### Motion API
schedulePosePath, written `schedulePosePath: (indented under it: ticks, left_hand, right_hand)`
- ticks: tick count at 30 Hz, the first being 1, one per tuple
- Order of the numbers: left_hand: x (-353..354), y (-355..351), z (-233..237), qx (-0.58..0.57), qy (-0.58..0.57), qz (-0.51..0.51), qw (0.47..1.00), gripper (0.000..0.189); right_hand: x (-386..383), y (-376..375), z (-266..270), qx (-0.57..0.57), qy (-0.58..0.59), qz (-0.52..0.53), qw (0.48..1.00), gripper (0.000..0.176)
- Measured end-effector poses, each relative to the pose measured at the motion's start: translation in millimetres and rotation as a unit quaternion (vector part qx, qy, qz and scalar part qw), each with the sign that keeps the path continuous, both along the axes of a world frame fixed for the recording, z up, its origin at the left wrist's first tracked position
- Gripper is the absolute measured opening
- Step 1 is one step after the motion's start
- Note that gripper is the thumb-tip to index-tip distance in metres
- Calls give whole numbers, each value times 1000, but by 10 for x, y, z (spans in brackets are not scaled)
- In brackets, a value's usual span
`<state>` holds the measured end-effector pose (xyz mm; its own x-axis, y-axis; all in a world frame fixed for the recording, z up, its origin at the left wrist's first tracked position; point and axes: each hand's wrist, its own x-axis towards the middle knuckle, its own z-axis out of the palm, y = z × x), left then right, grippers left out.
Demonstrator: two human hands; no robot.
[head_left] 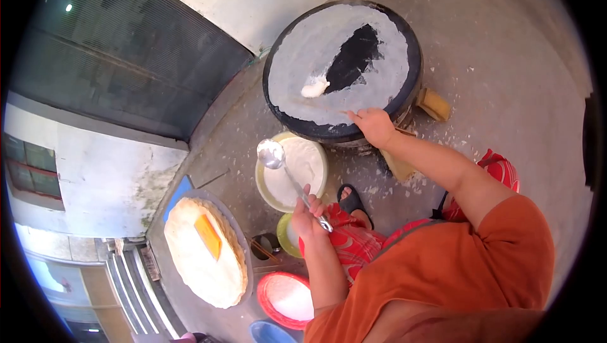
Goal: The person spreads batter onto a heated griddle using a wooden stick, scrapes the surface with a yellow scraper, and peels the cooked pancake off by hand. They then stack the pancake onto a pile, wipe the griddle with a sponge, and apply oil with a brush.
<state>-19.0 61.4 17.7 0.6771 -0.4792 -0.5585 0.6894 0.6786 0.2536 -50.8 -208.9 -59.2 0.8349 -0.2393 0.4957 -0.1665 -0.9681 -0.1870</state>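
Note:
My left hand [308, 212] is closed round the handle of a metal ladle [272, 154], whose bowl is over a yellowish bucket of pale batter [298, 172]. At the near edge of a round black griddle [411, 77], my right hand [373, 127] pinches what looks like a thin stick lying across the batter; its outline is faint. A thin grey-white layer [294, 46] covers much of the griddle, with an uneven dark gap in the middle. A thick white lump of batter [315, 87] sits beside the gap.
A stack of round flatbreads [202, 251] with an orange item [208, 237] on top lies at the lower left. Near it are a green bowl [288, 235], a red basin [286, 300] and a blue basin [270, 331]. A wood piece [434, 104] juts out beside the griddle.

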Motion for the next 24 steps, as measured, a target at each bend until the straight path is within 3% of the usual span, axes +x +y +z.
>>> schedulePosePath:
  ticks: [3,6,7,9,10,12,13,14,16,18,19,23,24]
  left_hand:
    - [-33,16,1,21,-6,-2,1000,32]
    - [-56,38,18,40,-19,3,999,32]
    - [-64,46,12,40,-19,3,999,32]
    - [-36,39,-4,61,-29,4,998,32]
    - [-26,33,-13,60,-30,1,998,32]
    - [-16,32,-34,47,-28,-2,998,32]
    - [-15,25,-30,49,-29,-4,998,32]
    - [-25,22,-29,41,-20,-6,999,32]
    - [-39,31,-17,33,-11,-7,999,32]
    - [-51,36,-5,41,-9,-7,999,32]
    - [-40,23,-6,40,-10,-10,999,32]
    - [-17,10,-10,51,-21,2,998,32]
    - [-22,0,-15,47,-20,1,999,32]
  right_hand:
    - [-18,-186,-231,-16,47,-82,995,32]
    - [-143,-389,124,0,98,-160,982,32]
    - [-149,-348,137,0,98,-159,982,32]
    - [-164,-210,165,143,31,-159,976,34]
    - [-201,-145,146,143,30,-161,976,34]
    - [-238,-29,44,89,34,-2,995,35]
    - [-203,-153,-72,51,62,-20,997,33]
    - [-157,-327,-172,22,19,-70,997,30]
    - [-134,-623,-34,16,51,-130,990,24]
    - [-143,-784,70,50,81,-176,980,41]
    - [-149,-737,68,99,38,-190,976,38]
    - [-214,-366,-112,165,36,-183,968,36]
    - [-256,-409,-140,94,19,-123,988,32]
